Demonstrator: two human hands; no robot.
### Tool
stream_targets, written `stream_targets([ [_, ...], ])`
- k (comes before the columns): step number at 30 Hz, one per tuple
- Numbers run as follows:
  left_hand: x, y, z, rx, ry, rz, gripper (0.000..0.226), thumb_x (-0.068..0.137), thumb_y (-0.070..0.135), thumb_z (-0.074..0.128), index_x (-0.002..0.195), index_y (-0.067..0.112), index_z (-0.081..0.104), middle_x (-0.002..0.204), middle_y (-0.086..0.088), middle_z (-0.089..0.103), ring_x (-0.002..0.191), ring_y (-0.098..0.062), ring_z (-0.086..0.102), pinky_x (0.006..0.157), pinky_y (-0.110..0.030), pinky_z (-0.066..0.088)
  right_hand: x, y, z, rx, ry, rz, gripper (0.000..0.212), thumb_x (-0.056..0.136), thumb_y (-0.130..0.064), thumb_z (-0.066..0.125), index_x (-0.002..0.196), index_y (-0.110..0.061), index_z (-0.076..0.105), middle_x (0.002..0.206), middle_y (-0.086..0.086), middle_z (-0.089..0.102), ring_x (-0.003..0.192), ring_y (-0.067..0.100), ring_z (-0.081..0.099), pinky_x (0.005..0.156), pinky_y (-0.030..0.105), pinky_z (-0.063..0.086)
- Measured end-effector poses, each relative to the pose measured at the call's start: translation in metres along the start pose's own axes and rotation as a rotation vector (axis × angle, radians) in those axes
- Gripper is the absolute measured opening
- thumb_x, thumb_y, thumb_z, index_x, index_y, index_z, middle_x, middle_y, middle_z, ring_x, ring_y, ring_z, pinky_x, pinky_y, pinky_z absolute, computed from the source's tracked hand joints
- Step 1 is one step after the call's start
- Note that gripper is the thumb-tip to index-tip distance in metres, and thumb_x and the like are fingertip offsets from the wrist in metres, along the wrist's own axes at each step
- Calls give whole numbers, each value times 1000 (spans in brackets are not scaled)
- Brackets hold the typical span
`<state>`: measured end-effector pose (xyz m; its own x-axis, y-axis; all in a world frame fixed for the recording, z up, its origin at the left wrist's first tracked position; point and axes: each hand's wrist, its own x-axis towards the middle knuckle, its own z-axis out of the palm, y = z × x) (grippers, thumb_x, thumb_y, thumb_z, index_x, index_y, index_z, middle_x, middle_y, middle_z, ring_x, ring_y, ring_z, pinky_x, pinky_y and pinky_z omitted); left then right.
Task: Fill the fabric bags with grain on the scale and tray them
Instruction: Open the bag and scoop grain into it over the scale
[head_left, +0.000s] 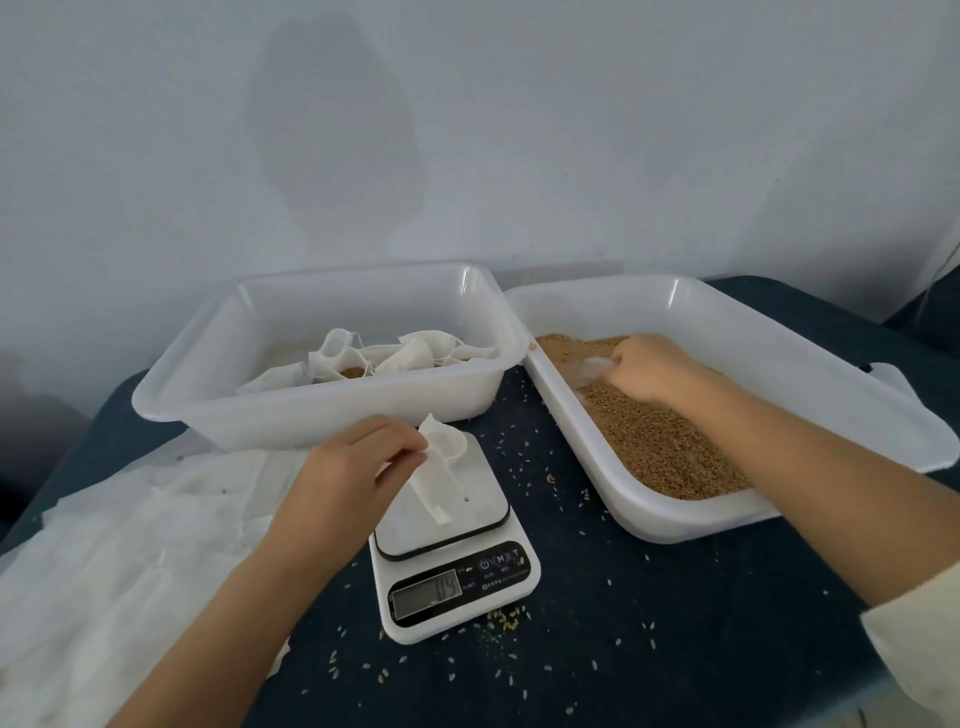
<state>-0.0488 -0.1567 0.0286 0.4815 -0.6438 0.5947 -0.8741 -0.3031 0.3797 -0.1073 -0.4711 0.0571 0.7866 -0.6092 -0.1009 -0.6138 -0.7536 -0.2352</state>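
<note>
White fabric pouch (440, 470) lies on the platform of our small white digital scale (457, 566), its open mouth pinched up by our left hand (353, 467). Our right hand (649, 371) is curled round a blurred clear scoop (592, 370) in the brown grain (660, 447) of the right white plastic tub (779, 364). Filled pouches (384, 356) sit in the left white plastic tub (291, 410).

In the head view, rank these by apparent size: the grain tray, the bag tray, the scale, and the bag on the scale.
1. Grain tray, though it lies nearer the camera, so its lead over the bag tray is unsure.
2. Bag tray.
3. Scale.
4. Bag on the scale.
</note>
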Motion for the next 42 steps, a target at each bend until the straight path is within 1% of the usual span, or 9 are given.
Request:
stream_targets([
  [5, 7, 0, -5, 2, 14, -4, 11, 77, 1, 71, 83, 10, 70, 83, 11, 63, 79, 2, 52, 72, -4, 41, -17, 20, -25, 121, 106, -83, 50, 91, -56, 49, 89, -9, 68, 72, 5, 58, 59, 22, 53, 62, 31, 46],
  [10, 12, -2, -17, -3, 25, -56, 13, 78, 2, 71, 84, 14, 71, 79, 13, 64, 78, 2, 56, 72, -3, 40, -35, 33, -52, 163, 129, -175, 21, 90, -45, 58, 98, -29, 68, 67, -2, 68, 56, 17, 62, 54, 28, 46],
  [14, 18, -9, -35, 6, -15, -146, 12, 80, 7, 69, 85, 18, 72, 78, 17, 64, 80, 5, 57, 70, 0, 38, -52, 31, -65, 248, 82, -335, 13, 87, -47, 60, 91, -38, 69, 65, -5, 69, 59, 14, 63, 70, 42, 54],
  [21, 22, -24, -63, 66, -211, -221, 13, 84, 15, 66, 85, 27, 72, 80, 25, 64, 83, 8, 55, 72, -2, 37, -78, 11, -56, 433, -167, -577, 39, 65, -62, 60, 100, -47, 67, 84, -7, 73, 66, 11, 66, 65, 22, 56],
  [24, 18, -26, -64, 37, -278, -230, 16, 84, 16, 67, 83, 31, 70, 86, 22, 66, 84, 6, 55, 73, -5, 40, -79, 5, -45, 412, -230, -646, 37, 66, -64, 60, 102, -56, 65, 78, -1, 70, 61, 6, 61, 58, 17, 51],
  [28, 13, -25, -53, 20, -264, -188, 14, 83, 13, 68, 88, 24, 74, 89, 14, 70, 81, 3, 58, 75, -6, 41, -77, 0, -34, 286, -269, -700, 37, 71, -69, 55, 106, -59, 62, 88, -13, 70, 72, 1, 63, 69, 23, 51],
  [34, 6, -24, -36, -14, -242, -59, 12, 83, 8, 67, 92, 11, 75, 93, 6, 71, 90, 1, 57, 80, -9, 43, -78, -4, -34, 160, -335, -739, 37, 74, -70, 54, 108, -57, 62, 88, -8, 71, 74, 14, 64, 79, 49, 54],
  [40, 6, -21, -24, -60, -250, -15, 14, 84, 8, 66, 94, 12, 74, 95, 4, 71, 93, -2, 57, 82, -17, 45, -82, -12, -45, 108, -332, -752, 27, 78, -59, 57, 104, -55, 63, 81, -12, 68, 66, 1, 59, 67, 31, 51],
  [42, 5, -20, -21, -61, -251, -3, 14, 84, 9, 66, 95, 13, 75, 96, 5, 71, 93, -2, 57, 82, -19, 46, -83, -16, -50, 69, -334, -749, 26, 79, -57, 57, 104, -53, 64, 85, -11, 69, 70, 4, 60, 71, 35, 53],
])
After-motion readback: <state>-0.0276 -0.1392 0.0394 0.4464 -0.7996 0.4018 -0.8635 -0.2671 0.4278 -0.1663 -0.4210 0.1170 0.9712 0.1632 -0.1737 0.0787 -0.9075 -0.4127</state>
